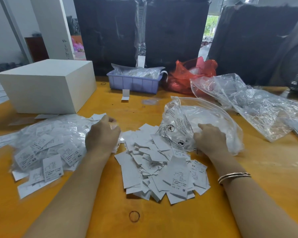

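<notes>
White paper size tags lay heaped mid-table between both forearms, with a second heap on film to the left. Emptying the printed clear bag well would likely mean lifting its closed end and shaking gently, so tags dropped onto the heap rather than across the yellow table. Right hand, knuckles up, had its fingers curled into the bag's film. Left hand was palm-down, fingers bent together — blur hid whether they pinched anything.
</notes>
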A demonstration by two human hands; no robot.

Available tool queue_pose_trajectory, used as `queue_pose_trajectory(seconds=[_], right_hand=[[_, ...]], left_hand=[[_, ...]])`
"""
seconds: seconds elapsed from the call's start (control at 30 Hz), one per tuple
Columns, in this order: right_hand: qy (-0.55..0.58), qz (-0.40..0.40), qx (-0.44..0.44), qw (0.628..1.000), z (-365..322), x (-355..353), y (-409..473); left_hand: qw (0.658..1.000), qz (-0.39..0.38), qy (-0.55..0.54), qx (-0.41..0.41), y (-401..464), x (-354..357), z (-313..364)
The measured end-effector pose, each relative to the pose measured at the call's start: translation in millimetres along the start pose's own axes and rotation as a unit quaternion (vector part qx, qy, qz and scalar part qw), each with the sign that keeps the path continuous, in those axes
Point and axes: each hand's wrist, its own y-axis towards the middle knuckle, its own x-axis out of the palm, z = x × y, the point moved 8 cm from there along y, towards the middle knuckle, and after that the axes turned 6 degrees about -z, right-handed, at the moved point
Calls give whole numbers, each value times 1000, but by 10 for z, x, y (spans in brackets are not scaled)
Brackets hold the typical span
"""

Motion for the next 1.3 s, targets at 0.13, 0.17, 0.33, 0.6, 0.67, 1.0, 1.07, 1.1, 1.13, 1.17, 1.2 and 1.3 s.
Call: queue_pose_trajectory(seconds=[0.13, 0.17, 0.33, 0.6, 0.67, 1.0, 1.07, 1.1, 1.13, 1.17, 1.2, 1.3], right_hand=[[-51, 21, -7, 998, -39, -7, 22], [-44, 38, -4, 998, -40, -34, 16], [-1, 79, -3, 997, -23, -97, 7], [-29, 16, 36, 999, 69, 15, 58], [-34, 16, 34, 999, 78, 8, 64], [-89, 55, 17, 994, -23, -19, 82], [-78, 96, 12, 992, -44, -72, 51], [-63, 115, 9, 991, -44, -95, 34], [-37, 132, 7, 991, -36, -118, 15], [-4, 147, 6, 989, -22, -145, -4], [32, 165, 3, 986, -5, -175, -22], [115, 223, -21, 968, -2, -282, -85]], left_hand=[[992, -43, 115, -21, -9, 72, -70], [988, -44, 144, -20, -12, 73, -64], [984, 3, 166, 61, -73, 16, 191], [953, -113, -31, 280, -438, 257, 781], [945, -140, -37, 294, -500, 316, 841], [931, -210, -71, 290, -602, 455, 905], [931, -205, -74, 292, -594, 446, 901], [932, -201, -78, 292, -587, 439, 897], [932, -198, -81, 293, -581, 433, 895], [932, -194, -83, 296, -578, 428, 897], [931, -190, -85, 299, -577, 427, 900], [932, -182, -100, 298, -560, 424, 903]])
